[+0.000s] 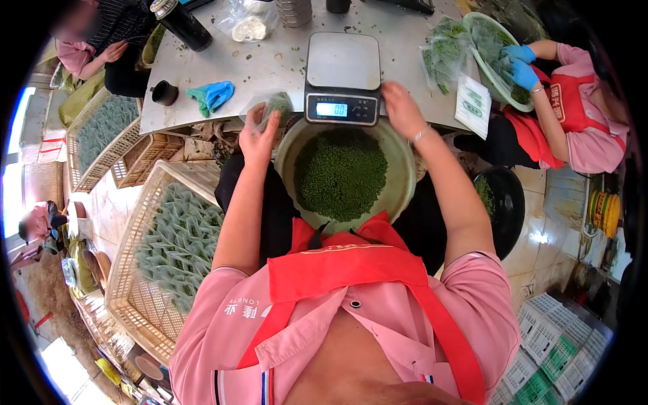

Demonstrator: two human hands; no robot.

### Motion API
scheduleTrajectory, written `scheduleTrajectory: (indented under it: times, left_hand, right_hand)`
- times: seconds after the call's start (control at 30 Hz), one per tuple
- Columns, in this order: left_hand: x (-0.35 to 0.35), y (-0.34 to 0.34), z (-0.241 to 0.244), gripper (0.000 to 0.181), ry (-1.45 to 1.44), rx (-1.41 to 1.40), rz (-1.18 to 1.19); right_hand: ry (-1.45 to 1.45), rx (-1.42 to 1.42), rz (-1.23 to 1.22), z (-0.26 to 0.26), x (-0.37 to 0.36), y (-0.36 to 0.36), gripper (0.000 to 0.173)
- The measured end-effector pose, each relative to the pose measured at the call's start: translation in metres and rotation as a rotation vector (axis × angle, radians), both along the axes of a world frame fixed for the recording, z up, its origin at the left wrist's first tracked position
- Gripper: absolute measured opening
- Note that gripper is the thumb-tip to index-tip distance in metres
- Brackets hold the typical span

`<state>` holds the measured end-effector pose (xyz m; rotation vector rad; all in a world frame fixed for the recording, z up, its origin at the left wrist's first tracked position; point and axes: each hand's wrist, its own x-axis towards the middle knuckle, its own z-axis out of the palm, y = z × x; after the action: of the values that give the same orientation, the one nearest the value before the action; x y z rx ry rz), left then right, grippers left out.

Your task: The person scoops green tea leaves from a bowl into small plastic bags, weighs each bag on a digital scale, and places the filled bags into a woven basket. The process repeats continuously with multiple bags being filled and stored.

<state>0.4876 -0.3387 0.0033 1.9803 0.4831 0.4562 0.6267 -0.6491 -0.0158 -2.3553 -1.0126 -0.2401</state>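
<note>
My left hand [259, 132] grips a clear plastic bag [278, 104] with green peppercorns inside, at the table's near edge. Just right of a digital kitchen scale [343, 76], my right hand [403, 109] is slightly blurred, its fingers loosely extended by the scale's side. I see nothing in that hand; whether it touches the scale I cannot tell. The scale's plate is bare and its display is lit. Below the scale, a wide pale basin [397, 190] sits between my knees, holding a heap of loose green peppercorns [340, 174].
A plastic crate [136, 309] of filled bags [179, 243] stands left. On the metal table [273, 66] lie a blue-green cloth [211, 96], a black cup [164, 93] and a black flask [185, 25]. Right, a co-worker's blue-gloved hands [521, 68] work over a basin [488, 76], near flat bags [472, 104].
</note>
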Motion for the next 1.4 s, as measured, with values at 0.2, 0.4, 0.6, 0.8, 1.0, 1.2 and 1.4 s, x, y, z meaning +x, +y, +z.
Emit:
scheduleTrajectory:
  times: [0.2,0.4,0.6,0.8,1.0,1.2,1.4]
  left_hand:
    - [-0.005,-0.010,0.008,0.056,0.069,0.093,0.023]
    - [-0.011,-0.008,0.008,0.058,0.087,0.201,0.067]
    - [-0.015,-0.010,0.012,0.060,0.168,0.263,0.071]
    - [-0.019,-0.017,0.013,0.066,0.154,0.563,-0.026]
    - [-0.016,-0.014,0.005,0.063,0.101,0.475,0.037]
    - [-0.015,-0.009,0.000,0.058,0.020,0.214,0.073]
    - [-0.016,-0.014,0.004,0.057,0.051,0.181,0.051]
  right_hand:
    - [0.264,0.033,0.074,0.038,-0.089,-0.030,0.018]
    - [0.058,0.155,-0.179,0.040,-0.008,-0.012,0.032]
    - [-0.016,-0.223,-0.285,-0.006,0.079,0.004,0.042]
    - [-0.068,-0.083,0.043,-0.004,-0.017,-0.013,0.036]
    - [0.179,0.139,-0.009,0.046,-0.086,-0.036,0.023]
    - [-0.355,-0.105,-0.377,0.068,0.018,-0.071,0.024]
    - [-0.163,-0.141,-0.538,0.025,0.107,-0.109,0.037]
